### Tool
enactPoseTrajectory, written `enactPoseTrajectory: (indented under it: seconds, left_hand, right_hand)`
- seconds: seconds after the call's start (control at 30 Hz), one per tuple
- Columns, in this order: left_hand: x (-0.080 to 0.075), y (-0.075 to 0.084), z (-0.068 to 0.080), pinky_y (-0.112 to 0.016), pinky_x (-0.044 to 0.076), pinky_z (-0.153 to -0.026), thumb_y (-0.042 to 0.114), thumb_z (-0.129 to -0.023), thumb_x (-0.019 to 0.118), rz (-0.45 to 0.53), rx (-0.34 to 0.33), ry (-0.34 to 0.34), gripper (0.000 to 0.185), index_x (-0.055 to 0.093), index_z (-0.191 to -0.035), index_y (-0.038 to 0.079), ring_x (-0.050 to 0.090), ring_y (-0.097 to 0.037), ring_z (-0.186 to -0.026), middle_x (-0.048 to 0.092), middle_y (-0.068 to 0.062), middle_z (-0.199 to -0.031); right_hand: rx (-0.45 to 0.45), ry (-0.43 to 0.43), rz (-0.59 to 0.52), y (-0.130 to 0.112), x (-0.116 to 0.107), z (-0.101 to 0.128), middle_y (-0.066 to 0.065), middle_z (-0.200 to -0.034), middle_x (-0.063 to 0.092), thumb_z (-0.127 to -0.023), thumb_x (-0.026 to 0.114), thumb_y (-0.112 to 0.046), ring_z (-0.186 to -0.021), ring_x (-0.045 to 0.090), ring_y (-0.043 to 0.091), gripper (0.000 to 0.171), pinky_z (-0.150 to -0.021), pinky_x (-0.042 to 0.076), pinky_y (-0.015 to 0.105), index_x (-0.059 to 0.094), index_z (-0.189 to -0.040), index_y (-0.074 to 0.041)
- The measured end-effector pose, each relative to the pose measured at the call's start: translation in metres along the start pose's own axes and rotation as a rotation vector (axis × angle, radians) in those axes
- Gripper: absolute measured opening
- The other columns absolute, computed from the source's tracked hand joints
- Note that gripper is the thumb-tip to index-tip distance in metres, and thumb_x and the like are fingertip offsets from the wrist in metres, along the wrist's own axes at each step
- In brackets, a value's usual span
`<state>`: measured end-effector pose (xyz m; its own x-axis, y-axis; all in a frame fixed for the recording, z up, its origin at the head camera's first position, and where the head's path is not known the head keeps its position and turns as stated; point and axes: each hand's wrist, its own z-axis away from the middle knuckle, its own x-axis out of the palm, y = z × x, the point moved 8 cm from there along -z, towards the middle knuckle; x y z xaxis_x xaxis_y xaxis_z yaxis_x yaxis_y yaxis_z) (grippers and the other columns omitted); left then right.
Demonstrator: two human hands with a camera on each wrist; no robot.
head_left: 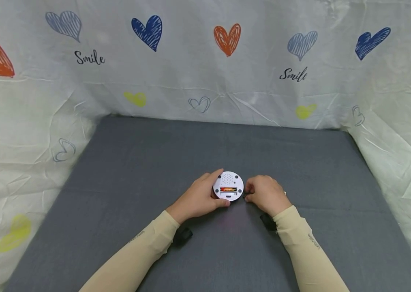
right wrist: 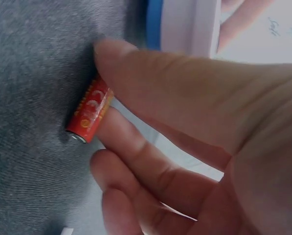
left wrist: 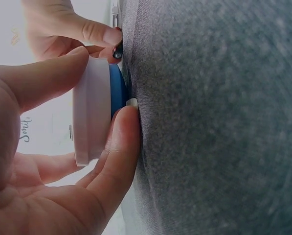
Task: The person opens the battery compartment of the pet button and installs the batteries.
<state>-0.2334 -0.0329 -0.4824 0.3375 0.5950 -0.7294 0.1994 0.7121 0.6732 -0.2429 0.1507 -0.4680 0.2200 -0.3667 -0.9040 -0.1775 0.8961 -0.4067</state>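
"Between the fingers of your left hand (head_left: 200, 196), curled round its rim, sits the white device (head_left: 228, 179), with its seated battery (head_left: 228, 189) showing. Just beside it, your right hand (head_left: 266, 194) pinches a red battery (right wrist: 90, 110)."

"Hold the rim firm, and check the red battery's ends before you turn it. Can you read its label?"

"Too blurred for you. Beyond your fingers, the backdrop (head_left: 187, 65) reads 'Smile' twice."
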Motion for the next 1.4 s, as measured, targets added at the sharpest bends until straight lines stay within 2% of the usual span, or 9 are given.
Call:
enactPoseTrajectory:
  seconds: [0.17, 0.53, 0.8, 0.9, 1.0, 1.2, 1.4]
  left_hand:
    - [0.001, -0.001, 0.0, -0.041, 0.052, -0.098, 0.04, -0.088, 0.091, -0.01, -0.007, -0.011, 0.1, 0.037, -0.17, 0.021, 0.06, -0.02, -0.113, 0.061, -0.009, -0.142]
    - [-0.001, -0.001, 0.001, -0.04, 0.052, -0.096, 0.041, -0.089, 0.09, 0.0, -0.01, -0.009, 0.1, 0.036, -0.17, 0.021, 0.06, -0.02, -0.111, 0.061, -0.009, -0.142]
    - [0.0, -0.002, 0.001, -0.04, 0.053, -0.096, 0.041, -0.089, 0.09, 0.003, -0.005, -0.012, 0.099, 0.037, -0.17, 0.021, 0.061, -0.02, -0.111, 0.061, -0.008, -0.143]
    - [0.001, -0.002, 0.001, -0.038, 0.053, -0.094, 0.041, -0.089, 0.09, 0.003, -0.002, -0.014, 0.099, 0.036, -0.17, 0.021, 0.06, -0.019, -0.109, 0.061, -0.008, -0.143]
    - [0.002, -0.003, 0.001, -0.037, 0.054, -0.09, 0.041, -0.09, 0.089, 0.012, 0.003, -0.017, 0.099, 0.036, -0.17, 0.019, 0.061, -0.017, -0.105, 0.06, -0.009, -0.143]
    - [0.002, -0.003, 0.002, -0.033, 0.054, -0.084, 0.039, -0.092, 0.088, 0.022, 0.041, -0.022, 0.098, 0.035, -0.17, 0.015, 0.059, -0.015, -0.099, 0.061, -0.009, -0.14]
    - [0.001, -0.002, 0.004, -0.036, 0.053, -0.088, 0.039, -0.093, 0.087, 0.031, 0.07, -0.022, 0.098, 0.033, -0.171, 0.016, 0.057, -0.018, -0.109, 0.061, -0.009, -0.141]
  right_hand:
    - [-0.012, 0.032, 0.009, 0.001, 0.0, -0.001, -0.002, -0.074, 0.065, -0.086, 0.089, -0.014, -0.073, 0.058, 0.018, 0.015, -0.067, 0.047, 0.037, 0.076, -0.08, -0.018]
    - [-0.062, 0.105, 0.024, 0.001, -0.008, -0.002, 0.001, -0.083, 0.073, -0.091, 0.086, -0.015, -0.082, 0.064, 0.02, 0.005, -0.076, 0.055, 0.043, 0.081, -0.092, -0.014]
    - [-0.104, 0.224, 0.033, -0.006, -0.025, 0.004, 0.002, -0.088, 0.072, -0.094, 0.085, -0.016, -0.087, 0.063, 0.022, 0.007, -0.078, 0.054, 0.043, 0.082, -0.098, -0.014]
    - [-0.157, 0.275, 0.019, -0.015, -0.032, 0.009, 0.002, -0.092, 0.073, -0.094, 0.086, -0.016, -0.09, 0.063, 0.022, 0.008, -0.079, 0.055, 0.043, 0.082, -0.101, -0.014]
    - [-0.248, 0.304, 0.003, -0.03, -0.035, 0.014, 0.001, -0.096, 0.074, -0.094, 0.085, -0.015, -0.094, 0.064, 0.021, 0.009, -0.08, 0.056, 0.041, 0.081, -0.103, -0.014]
    - [-0.422, 0.298, -0.019, -0.059, -0.022, 0.02, -0.005, -0.096, 0.072, -0.095, 0.086, -0.015, -0.092, 0.061, 0.015, 0.01, -0.078, 0.055, 0.033, 0.08, -0.102, -0.016]
    - [-0.474, 0.274, -0.007, -0.07, -0.006, 0.02, -0.007, -0.094, 0.07, -0.094, 0.085, -0.011, -0.089, 0.059, 0.012, 0.011, -0.077, 0.054, 0.029, 0.08, -0.1, -0.018]
